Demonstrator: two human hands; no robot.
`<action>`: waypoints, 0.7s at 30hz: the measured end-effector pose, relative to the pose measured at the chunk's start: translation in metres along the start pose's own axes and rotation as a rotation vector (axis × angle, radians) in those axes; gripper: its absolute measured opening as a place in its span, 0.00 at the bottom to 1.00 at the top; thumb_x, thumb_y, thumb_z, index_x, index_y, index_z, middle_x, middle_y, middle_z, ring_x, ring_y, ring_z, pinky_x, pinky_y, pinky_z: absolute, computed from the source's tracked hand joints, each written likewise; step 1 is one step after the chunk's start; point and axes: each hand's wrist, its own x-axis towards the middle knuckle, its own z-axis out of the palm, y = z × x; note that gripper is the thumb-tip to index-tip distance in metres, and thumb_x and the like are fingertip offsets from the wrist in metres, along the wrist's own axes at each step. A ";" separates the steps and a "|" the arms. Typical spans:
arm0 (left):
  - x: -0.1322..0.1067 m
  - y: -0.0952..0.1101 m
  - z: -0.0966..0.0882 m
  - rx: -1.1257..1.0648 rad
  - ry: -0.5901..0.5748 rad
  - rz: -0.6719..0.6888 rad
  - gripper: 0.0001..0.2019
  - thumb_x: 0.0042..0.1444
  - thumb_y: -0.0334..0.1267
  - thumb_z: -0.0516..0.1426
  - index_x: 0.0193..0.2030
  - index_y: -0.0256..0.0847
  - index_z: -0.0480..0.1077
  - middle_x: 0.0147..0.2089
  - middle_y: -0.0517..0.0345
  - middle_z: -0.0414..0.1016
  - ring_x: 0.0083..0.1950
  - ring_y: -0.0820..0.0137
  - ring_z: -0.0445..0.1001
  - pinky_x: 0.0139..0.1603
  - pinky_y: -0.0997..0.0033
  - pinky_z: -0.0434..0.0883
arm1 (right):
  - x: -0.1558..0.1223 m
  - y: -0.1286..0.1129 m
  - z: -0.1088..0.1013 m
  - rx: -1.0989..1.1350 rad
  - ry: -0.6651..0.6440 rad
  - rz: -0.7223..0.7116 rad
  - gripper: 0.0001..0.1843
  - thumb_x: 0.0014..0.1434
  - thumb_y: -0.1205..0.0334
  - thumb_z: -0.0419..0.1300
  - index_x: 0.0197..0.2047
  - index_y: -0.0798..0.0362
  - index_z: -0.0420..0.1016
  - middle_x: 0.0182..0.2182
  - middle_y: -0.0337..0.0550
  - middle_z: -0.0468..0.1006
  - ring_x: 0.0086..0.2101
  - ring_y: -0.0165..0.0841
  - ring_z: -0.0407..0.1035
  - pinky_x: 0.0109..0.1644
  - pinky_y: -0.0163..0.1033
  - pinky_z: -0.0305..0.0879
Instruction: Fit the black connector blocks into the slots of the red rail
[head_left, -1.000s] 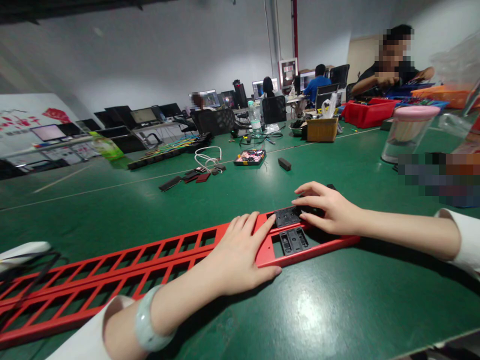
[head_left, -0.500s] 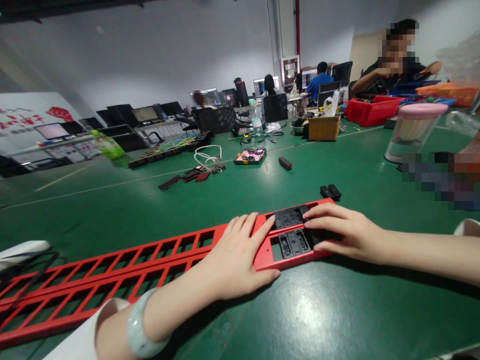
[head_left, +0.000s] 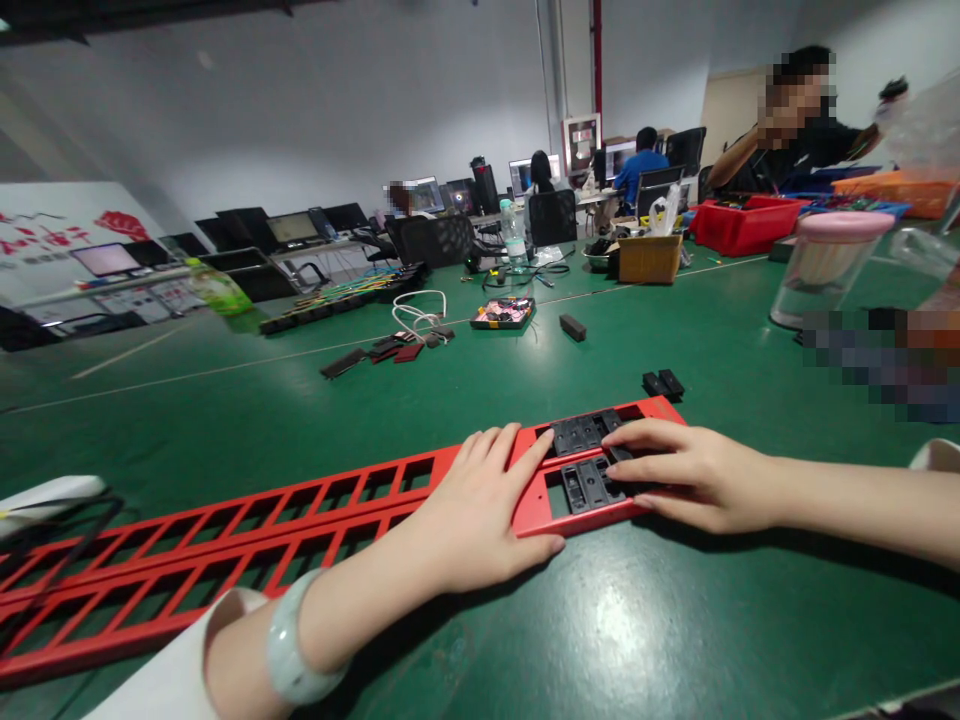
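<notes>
A long red frame (head_left: 531,512) with two rows of rectangular openings lies slantwise on the green table. My left hand (head_left: 480,510) rests flat on it, fingers stretched and thumb over the near edge. At the frame's right end, black plastic modules (head_left: 576,436) sit in the far row, with more black modules (head_left: 589,487) in the near row. My right hand (head_left: 697,475) has its fingers bent over a black module in the near row, which they partly hide. Two loose black pieces (head_left: 663,384) lie just beyond the frame.
Farther back are a black block (head_left: 572,327), a small parts tray (head_left: 502,313), a white cable (head_left: 409,312) and a water bottle (head_left: 513,238). A pink-lidded jar (head_left: 829,270) and a red bin (head_left: 746,224) stand at the right, where a co-worker (head_left: 795,150) sits.
My right hand's fingers have shifted slightly left and closer over the near-row module. My left hand stays on the frame. The co-worker's hand at the back has risen with a dark object.
</notes>
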 end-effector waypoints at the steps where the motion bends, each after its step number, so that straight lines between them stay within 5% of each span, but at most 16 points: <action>1: 0.000 0.000 0.000 0.000 0.001 -0.001 0.44 0.47 0.59 0.54 0.66 0.42 0.41 0.65 0.36 0.45 0.64 0.44 0.46 0.59 0.45 0.48 | 0.000 0.000 0.000 0.008 0.000 0.000 0.17 0.57 0.64 0.55 0.50 0.56 0.69 0.52 0.56 0.65 0.51 0.37 0.63 0.53 0.40 0.63; 21: 0.000 -0.001 0.001 0.006 0.020 0.012 0.44 0.47 0.60 0.53 0.66 0.42 0.41 0.65 0.38 0.45 0.64 0.45 0.47 0.59 0.45 0.49 | 0.001 -0.001 -0.001 0.014 -0.013 0.050 0.16 0.57 0.63 0.54 0.50 0.56 0.66 0.52 0.55 0.65 0.51 0.35 0.63 0.53 0.40 0.63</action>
